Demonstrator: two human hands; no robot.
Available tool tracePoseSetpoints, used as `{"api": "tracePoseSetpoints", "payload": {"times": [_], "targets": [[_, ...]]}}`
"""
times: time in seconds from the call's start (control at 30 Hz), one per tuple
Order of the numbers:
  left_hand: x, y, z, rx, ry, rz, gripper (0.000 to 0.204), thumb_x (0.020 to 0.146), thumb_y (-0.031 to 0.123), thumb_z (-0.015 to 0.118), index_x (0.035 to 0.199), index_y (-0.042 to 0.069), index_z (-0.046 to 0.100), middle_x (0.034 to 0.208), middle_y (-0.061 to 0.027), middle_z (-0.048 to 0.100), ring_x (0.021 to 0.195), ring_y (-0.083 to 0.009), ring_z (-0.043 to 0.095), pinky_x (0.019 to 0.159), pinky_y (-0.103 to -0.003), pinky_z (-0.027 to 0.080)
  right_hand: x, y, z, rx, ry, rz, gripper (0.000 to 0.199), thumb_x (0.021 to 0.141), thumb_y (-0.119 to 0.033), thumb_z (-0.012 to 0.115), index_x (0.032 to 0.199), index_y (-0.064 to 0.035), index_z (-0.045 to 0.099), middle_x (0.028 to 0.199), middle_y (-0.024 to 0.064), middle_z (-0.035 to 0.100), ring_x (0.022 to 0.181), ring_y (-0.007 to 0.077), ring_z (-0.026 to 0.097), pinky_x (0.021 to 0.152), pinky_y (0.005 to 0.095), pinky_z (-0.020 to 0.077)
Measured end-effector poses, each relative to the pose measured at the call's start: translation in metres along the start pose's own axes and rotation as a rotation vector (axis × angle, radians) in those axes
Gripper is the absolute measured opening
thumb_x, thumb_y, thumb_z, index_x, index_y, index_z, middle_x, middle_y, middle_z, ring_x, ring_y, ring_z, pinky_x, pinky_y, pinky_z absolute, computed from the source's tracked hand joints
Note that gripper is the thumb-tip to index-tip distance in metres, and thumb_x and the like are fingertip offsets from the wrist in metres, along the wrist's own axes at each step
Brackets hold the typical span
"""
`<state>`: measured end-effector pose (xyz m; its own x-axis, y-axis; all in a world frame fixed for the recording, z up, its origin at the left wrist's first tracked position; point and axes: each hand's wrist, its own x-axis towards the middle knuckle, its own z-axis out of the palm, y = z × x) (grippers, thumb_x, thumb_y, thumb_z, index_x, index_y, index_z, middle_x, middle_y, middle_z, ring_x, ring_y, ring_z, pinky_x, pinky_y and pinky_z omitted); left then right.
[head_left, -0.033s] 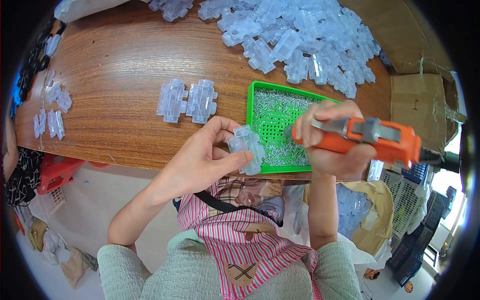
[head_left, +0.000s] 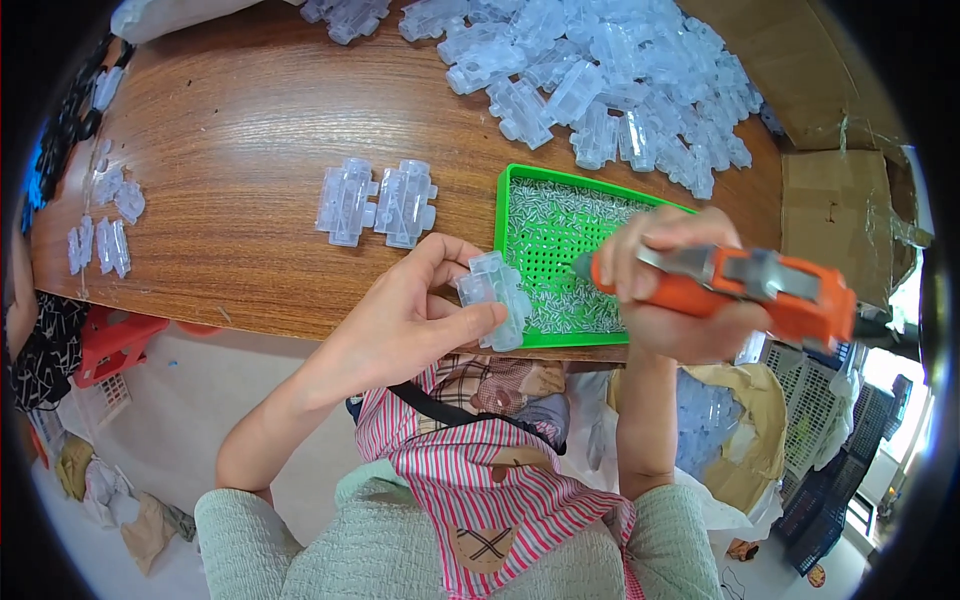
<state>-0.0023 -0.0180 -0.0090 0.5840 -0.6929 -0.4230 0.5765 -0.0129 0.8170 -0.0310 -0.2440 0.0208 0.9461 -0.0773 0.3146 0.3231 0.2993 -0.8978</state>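
My left hand point(head_left: 425, 300) grips a clear plastic housing point(head_left: 494, 290) between thumb and fingers, at the table's front edge beside the green tray's left wall. An orange power screwdriver point(head_left: 740, 285) lies in my right hand point(head_left: 675, 280), fingers wrapped round its body. Its dark tip points left over the green tray point(head_left: 503, 200), which holds many small silvery screws point(head_left: 560, 205). Whether a screw sits on the tip I cannot tell. Two more clear housings, a left one point(head_left: 346, 203) and a right one point(head_left: 405, 204), lie side by side left of the tray.
A large heap of clear plastic parts point(head_left: 600, 75) covers the far right of the wooden table point(head_left: 230, 150). Cardboard point(head_left: 835, 210) stands on the right. Small clear parts point(head_left: 112, 245) lie at the left edge. Below right is an open bag of parts point(head_left: 745, 430); a red stool point(head_left: 115, 345) stands left.
My right hand and the screwdriver have shifted slightly right and down, with the tip still over the tray. My left hand and its housing have hardly moved.
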Motion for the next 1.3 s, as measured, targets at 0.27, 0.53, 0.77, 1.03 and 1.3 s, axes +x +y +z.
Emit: {"api": "tracePoseSetpoints", "payload": {"times": [0.27, 0.53, 0.77, 1.03, 1.3], "targets": [[0.001, 0.003, 0.001, 0.001, -0.022, -0.017, 0.046, 0.089, 0.012, 0.068, 0.121, -0.004, 0.038, 0.105, -0.0119, 0.054, 0.08, -0.0116, 0.064, 0.065, -0.023, 0.054, 0.009, -0.044, 0.039, 0.149, -0.232, -0.055, 0.08, 0.074, -0.078, 0.059, 0.099, -0.0029, 0.053, 0.069, 0.0021, 0.056, 0.056, 0.0129, 0.053, 0.047, 0.0277, 0.0435], [-0.001, 0.004, 0.002, -0.021, -0.005, -0.018, 0.044, 0.089, 0.01, 0.068, 0.12, -0.003, 0.04, 0.103, -0.0103, 0.053, 0.077, -0.0106, 0.064, 0.062, -0.022, 0.054, 0.008, -0.023, 0.041, 0.091, -0.215, -0.026, 0.082, 0.073, -0.078, 0.058, 0.101, -0.0006, 0.055, 0.072, 0.0041, 0.057, 0.06, 0.0154, 0.053, 0.049, 0.0297, 0.0412], [0.004, -0.002, -0.002, -0.054, -0.033, 0.062, 0.039, 0.088, 0.009, 0.068, 0.116, -0.004, 0.043, 0.102, -0.0096, 0.053, 0.076, -0.009, 0.063, 0.059, -0.02, 0.052, 0.008, -0.019, 0.041, -0.038, -0.287, 0.044, 0.061, 0.073, -0.054, 0.073, 0.098, 0.0005, 0.058, 0.071, 0.0042, 0.055, 0.058, 0.0156, 0.052, 0.05, 0.0292, 0.0404], [0.007, -0.001, -0.007, 0.058, -0.02, 0.077, 0.048, 0.085, 0.011, 0.07, 0.124, -0.003, 0.045, 0.085, -0.0036, 0.058, 0.063, -0.0045, 0.054, 0.054, -0.021, 0.045, 0.015, -0.022, 0.038, 0.024, -0.343, 0.04, 0.064, 0.075, -0.056, 0.073, 0.098, 0.0012, 0.057, 0.069, 0.0043, 0.055, 0.055, 0.0152, 0.051, 0.048, 0.0289, 0.0408], [-0.007, 0.015, -0.004, 0.21, -0.039, -0.029, 0.044, 0.08, 0.015, 0.073, 0.112, -0.002, 0.047, 0.084, -0.0052, 0.06, 0.065, -0.0063, 0.058, 0.055, -0.023, 0.046, -0.005, -0.013, 0.005, -0.016, -0.052, -0.003, 0.083, 0.077, -0.079, 0.052, 0.099, 0.0014, 0.055, 0.066, 0.0018, 0.052, 0.053, 0.0128, 0.05, 0.046, 0.0285, 0.0425]]}}
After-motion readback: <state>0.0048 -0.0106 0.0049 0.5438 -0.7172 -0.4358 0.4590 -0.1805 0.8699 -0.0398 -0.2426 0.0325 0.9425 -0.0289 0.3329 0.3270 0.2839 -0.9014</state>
